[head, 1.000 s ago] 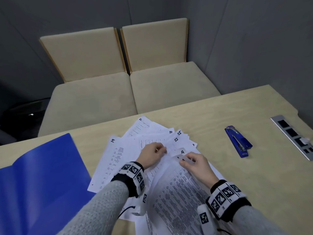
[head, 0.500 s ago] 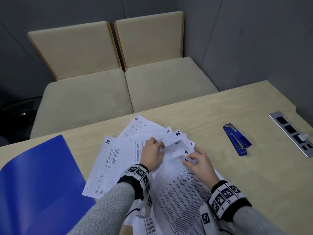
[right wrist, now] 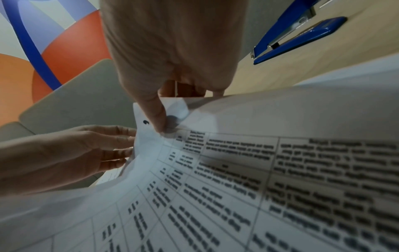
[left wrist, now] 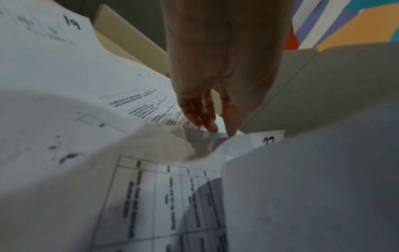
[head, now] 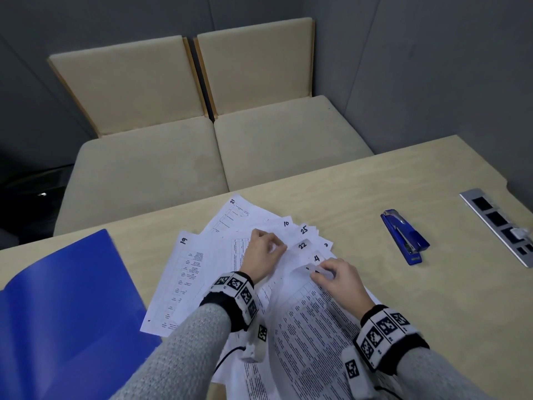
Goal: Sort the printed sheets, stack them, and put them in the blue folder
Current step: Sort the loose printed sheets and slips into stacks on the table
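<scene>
The loose white printed sheets (head: 245, 272) lie fanned mid-desk, long axes running from the near edge toward the far edge, numbered corners farthest. They look thin, limp and slippery, best pinched at corners. The left hand (head: 261, 255) pinches one upper corner; the right hand (head: 339, 281) pinches another. The open blue plastic folder (head: 63, 319) lies at the desk's left edge.

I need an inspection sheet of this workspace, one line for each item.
Surface: light wooden table, partly covered with paper.
Job's things: printed sheets fanned out, with handwritten numbers 19, 21, 10, 25, 22, 4; blue folder lying open at the left.
Clutter: blue stapler; metal socket strip.
Grippers: left hand pinches a sheet's edge; right hand pinches a sheet's corner.
Cables: thin black cable at the left wristband.
Surroundings: two beige seats, grey walls.
</scene>
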The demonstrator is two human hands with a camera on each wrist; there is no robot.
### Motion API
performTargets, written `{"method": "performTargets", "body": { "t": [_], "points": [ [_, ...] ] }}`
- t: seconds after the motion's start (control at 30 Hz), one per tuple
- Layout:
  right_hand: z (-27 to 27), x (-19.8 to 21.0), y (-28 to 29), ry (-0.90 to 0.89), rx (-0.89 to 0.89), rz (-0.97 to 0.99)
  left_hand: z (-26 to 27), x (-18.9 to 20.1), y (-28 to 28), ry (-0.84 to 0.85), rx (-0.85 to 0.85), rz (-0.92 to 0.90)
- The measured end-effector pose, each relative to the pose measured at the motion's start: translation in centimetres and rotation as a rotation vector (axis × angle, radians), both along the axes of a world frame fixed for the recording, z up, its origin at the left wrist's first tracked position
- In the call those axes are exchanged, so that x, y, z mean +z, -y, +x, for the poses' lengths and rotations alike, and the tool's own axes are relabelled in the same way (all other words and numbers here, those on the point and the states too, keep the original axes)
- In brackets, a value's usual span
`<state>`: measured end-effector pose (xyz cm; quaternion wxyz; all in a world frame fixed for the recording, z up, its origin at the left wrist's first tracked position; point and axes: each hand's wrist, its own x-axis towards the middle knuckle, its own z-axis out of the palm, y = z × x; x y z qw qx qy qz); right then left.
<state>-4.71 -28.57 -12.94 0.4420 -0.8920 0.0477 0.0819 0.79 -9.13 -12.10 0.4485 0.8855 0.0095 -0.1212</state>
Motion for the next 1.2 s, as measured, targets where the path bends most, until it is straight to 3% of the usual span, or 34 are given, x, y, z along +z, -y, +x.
{"method": "performTargets", "body": {
  "t": [0.1, 0.3, 0.53, 0.7, 0.8, 1.0, 1.2],
  "points": [
    [0.1, 0.0, 0.1, 0.018, 0.026, -0.023, -0.2, 0.4, 0.1, 0.050, -0.022, -0.012],
    [0.1, 0.1, 0.5, 0.038, 0.024, -0.042, -1.0, 0.2, 0.1, 0.117, -0.281, 0.092],
    [0.3, -0.1, 0.1, 0.139, 0.030, -0.344, 0.0, 0.8, 1.1, 0.059, -0.336, 0.108],
    [1.2, -0.5, 0.4, 0.112, 0.126, -0.277, 1.0, 0.4, 0.8, 0.013, -0.189, 0.149],
    [0.9, -0.8, 0.5, 0.117, 0.120, -0.257, 1.4, 0.1, 0.3, -0.053, -0.194, 0.304],
    [0.0, -0.6, 0.1, 0.096, 0.124, -0.184, 2.0, -0.7, -0.8, 0.077, -0.270, 0.548],
    [0.1, -0.4, -0.2, 0.127, 0.136, -0.095, 2.8, -1.1, -2.0, 0.204, -0.282, 0.645]
  ]
}}
